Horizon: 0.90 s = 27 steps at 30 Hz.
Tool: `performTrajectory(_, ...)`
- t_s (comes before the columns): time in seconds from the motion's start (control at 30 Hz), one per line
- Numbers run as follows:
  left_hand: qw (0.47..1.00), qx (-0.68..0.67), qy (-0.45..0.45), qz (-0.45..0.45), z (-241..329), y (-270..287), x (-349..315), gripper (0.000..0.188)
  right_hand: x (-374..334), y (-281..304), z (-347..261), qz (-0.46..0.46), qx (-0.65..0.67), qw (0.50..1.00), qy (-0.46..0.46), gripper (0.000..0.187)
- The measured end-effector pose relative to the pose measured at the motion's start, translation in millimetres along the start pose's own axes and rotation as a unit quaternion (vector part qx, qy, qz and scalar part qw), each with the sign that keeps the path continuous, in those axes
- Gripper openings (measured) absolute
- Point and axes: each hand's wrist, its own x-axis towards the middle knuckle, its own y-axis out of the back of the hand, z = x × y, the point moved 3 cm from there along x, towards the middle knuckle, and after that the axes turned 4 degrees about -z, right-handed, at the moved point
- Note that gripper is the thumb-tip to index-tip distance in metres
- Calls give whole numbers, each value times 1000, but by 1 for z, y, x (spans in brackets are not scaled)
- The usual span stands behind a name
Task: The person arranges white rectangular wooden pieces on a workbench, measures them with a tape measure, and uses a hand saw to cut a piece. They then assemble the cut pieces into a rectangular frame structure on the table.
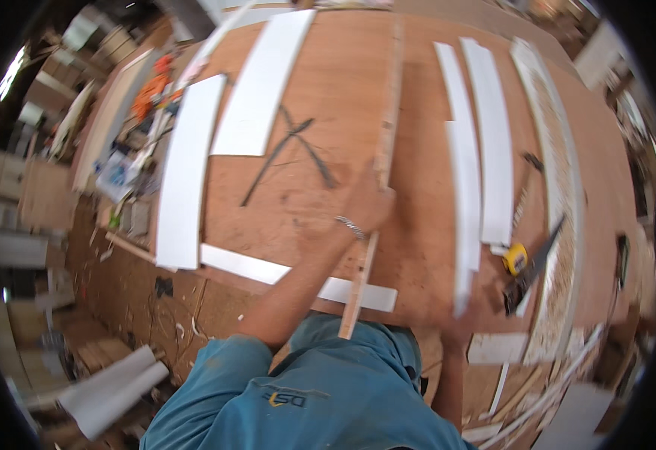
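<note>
My left hand (373,204) is closed around a long, narrow wooden strip (392,105), which runs from the table's far side to its near edge, by my body. The strip's near end crosses a white board strip (245,264) lying along the front edge. My right hand (459,321) is at the table's front edge, smeared by motion, beside the near end of a narrow white strip (464,195). Whether its fingers hold that strip does not show. Another white strip (491,135) lies just to the right.
Two wide white boards (189,172) (264,82) lie left on the brown tabletop (328,97). On the right are a hammer (524,187), a yellow tape measure (515,259), a handsaw (534,266) and a long rough-faced board (557,180). Offcuts and scraps litter the floor.
</note>
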Motion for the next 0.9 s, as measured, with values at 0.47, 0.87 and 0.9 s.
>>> performTrajectory(0.47, 995, -63, -16, 79, 4, -5, -2, 69, 214, 20, 115, 3, -178, 982, -56, 65)
performTrajectory(0.87, 995, -44, -45, 80, 27, 11, -10, 62, 274, -124, -32, -61, -87, 993, -51, 64)
performTrajectory(0.9, 995, -59, -37, 75, 29, 10, -11, 62, 277, -121, -32, -31, -82, 995, -42, 63)
